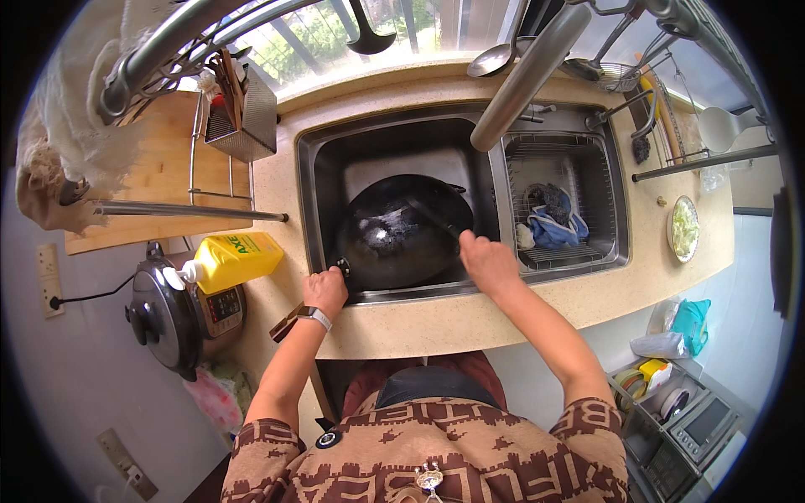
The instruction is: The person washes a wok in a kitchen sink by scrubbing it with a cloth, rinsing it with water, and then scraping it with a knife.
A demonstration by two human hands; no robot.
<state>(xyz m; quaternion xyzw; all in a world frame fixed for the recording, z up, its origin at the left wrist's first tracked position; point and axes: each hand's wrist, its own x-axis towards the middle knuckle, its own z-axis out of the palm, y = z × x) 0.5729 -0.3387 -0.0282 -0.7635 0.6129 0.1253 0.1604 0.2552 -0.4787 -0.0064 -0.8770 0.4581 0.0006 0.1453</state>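
Note:
A black wok (409, 251) lies bottom up in the left basin of a steel double sink (402, 133). My left hand (325, 292) is closed around the wok's handle (287, 323), whose brown end shows past the wrist. My right hand (490, 261) grips the dark handle of a slim tool (448, 225). The far end of that tool lies over the wok's blackened underside, and its exact kind is hard to make out. Wet-looking bright patches show on the wok's base.
A grey faucet-like tube (531, 75) hangs over the sink's middle. In the right basin, a wire rack (541, 256) holds a blue cloth (556, 227). A yellow AXE detergent bottle (242, 261) and an electric pressure cooker (170, 314) are left; a bowl of chopped greens (684, 229) is right.

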